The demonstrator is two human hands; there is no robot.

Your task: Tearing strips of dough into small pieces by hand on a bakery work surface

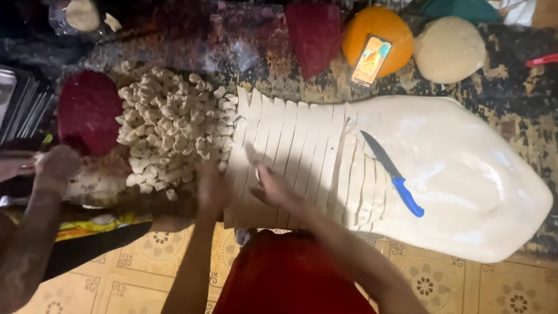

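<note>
Down at the near edge of the bench [511, 134], both hands rest on the cut strips [290, 145] of a large rolled dough sheet [459, 163]. The left hand [213, 189] is blurred, so whether its fingers are clenched or loose I cannot tell; the right hand [276, 189] lies with fingers spread and released on the strips. A heap of small dough pieces [168, 125] sits just left of the strips. A blue-handled knife [392, 174] lies on the sheet, well right of the hands. Another person's hand [55, 166] is at far left.
</note>
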